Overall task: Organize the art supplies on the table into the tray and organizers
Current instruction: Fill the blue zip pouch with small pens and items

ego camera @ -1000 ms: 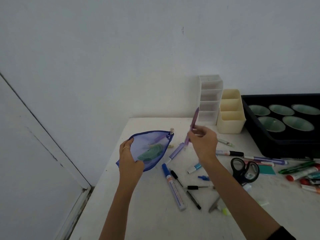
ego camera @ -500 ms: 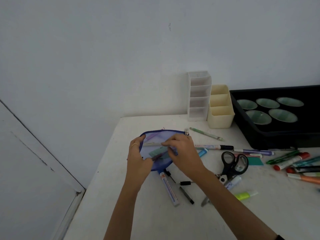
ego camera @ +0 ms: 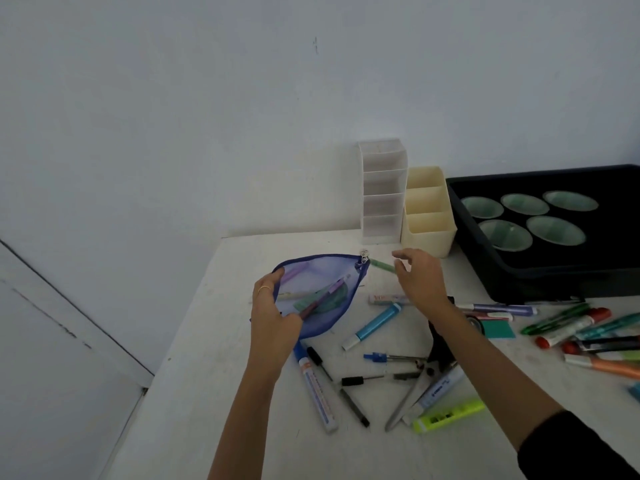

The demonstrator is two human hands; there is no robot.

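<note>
While the left hand [ego camera: 273, 317] gripped the blue mesh pouch [ego camera: 322, 299] with its fingers curled round the near edge, the right hand [ego camera: 420, 278] hovered beside the zip end with fingers loosely spread, holding nothing. The pouch was held at an angle with its mouth uppermost, probably so that the purple pen [ego camera: 327, 295] and the green items inside would not slide out. The free right hand was just above a green pen [ego camera: 382, 265], which appeared to be the next item for collection. Beyond the hands, the white organizer [ego camera: 382, 192] and the cream organizer [ego camera: 427, 220] stood side by side against the wall, with the black tray [ego camera: 561, 284] to their right; their compartments showed no supplies from this angle. Markers, a yellow highlighter [ego camera: 448, 415] and partly hidden scissors [ego camera: 439, 351] lay scattered on the table [ego camera: 214, 393], so most of the sorting was judged outstanding.
</note>
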